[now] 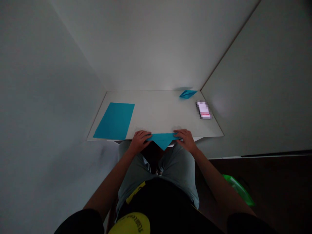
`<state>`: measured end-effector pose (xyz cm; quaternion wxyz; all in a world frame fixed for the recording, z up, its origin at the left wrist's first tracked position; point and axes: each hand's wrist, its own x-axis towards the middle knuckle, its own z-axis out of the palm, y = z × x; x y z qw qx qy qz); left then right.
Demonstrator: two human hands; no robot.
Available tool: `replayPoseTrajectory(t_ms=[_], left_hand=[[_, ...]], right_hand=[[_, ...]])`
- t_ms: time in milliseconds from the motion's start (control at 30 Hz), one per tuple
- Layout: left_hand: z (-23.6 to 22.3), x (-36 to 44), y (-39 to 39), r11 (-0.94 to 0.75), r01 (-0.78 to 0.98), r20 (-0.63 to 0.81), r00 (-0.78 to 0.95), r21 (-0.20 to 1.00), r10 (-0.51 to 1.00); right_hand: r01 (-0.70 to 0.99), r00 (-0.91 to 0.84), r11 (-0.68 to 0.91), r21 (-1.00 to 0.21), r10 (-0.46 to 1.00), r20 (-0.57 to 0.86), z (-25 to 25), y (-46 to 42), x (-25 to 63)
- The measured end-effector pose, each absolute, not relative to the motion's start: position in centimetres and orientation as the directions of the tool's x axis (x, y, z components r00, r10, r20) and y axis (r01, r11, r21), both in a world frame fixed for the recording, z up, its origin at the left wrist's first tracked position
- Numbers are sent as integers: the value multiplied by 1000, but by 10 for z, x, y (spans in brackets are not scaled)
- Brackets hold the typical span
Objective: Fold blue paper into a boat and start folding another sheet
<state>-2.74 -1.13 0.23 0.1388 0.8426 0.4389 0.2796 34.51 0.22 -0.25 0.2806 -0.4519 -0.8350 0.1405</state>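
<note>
A folded sheet of blue paper (163, 139), its point toward my body, spans the gap between my hands at the table's front edge. My left hand (140, 140) pinches its left end between thumb and fingers. At the opposite end, my right hand (184, 138) grips the paper in the same way. Part of the folded sheet hangs past the edge over my lap. To the left lies a flat blue sheet (114, 121). A small folded paper boat (188, 94) rests near the back right corner.
The white table (158, 110) is narrow and sits between walls at the back and both sides. A phone (204, 110), blurred out, lies along its right edge. On the dark floor at lower right is a bright green object (238, 189), kind unclear.
</note>
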Motion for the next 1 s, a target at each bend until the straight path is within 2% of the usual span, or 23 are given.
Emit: replayPoseTrajectory(t_ms=[100,167,267,333,433,600,733,1000], left_hand=[[4,-23,-3,-487,641,320,368,593,873],[7,-16,10,-363,586,259,256,724,931],[9,-3,38,-178,375,149,105,910,983],[10,5,55,-136,259,125,61,956,990],[9,11,68,-129,276,122,42,952,992],[7,8,65,-138,371,123,65,918,990],[6,6,61,-140,371,130,53,918,990],[8,6,61,-87,345,108,-43,935,993]], right_hand=[[631,-351,471,-617,882,314,-1,5,338],[579,-255,371,-726,928,271,1,13,332],[417,-73,241,-877,970,232,4,36,320],[297,21,219,-930,972,235,5,55,313],[252,67,181,-951,977,204,5,75,305],[354,1,137,-925,989,146,2,76,307],[342,-63,144,-928,989,131,2,68,311],[329,-11,116,-937,993,119,8,64,311]])
